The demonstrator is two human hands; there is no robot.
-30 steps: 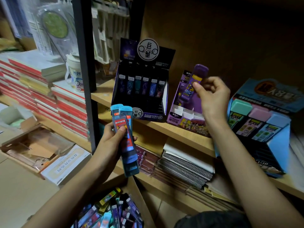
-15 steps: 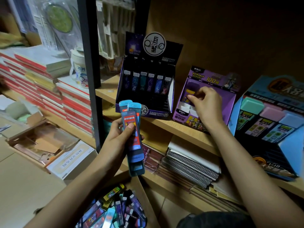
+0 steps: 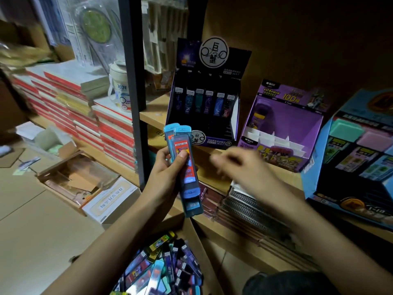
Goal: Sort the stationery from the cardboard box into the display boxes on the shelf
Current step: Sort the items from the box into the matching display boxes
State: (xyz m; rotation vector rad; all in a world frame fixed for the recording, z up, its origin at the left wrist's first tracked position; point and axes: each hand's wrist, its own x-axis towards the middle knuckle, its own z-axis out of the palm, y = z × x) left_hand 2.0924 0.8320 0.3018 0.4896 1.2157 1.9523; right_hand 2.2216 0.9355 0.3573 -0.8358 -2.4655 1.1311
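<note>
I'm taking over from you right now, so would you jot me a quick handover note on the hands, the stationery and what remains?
Left hand grips a bundle of blue cases.
Right hand is blurred, between the bundle and the shelf, and looks empty.
Done: one purple case stands in the purple display box; the dark display box has one row filled.
Left: the bundle probably goes in the blue display box; the cardboard box holds many more cases.

wooden shelf [image 3: 156, 115] with three display boxes [image 3: 294, 121]
</note>
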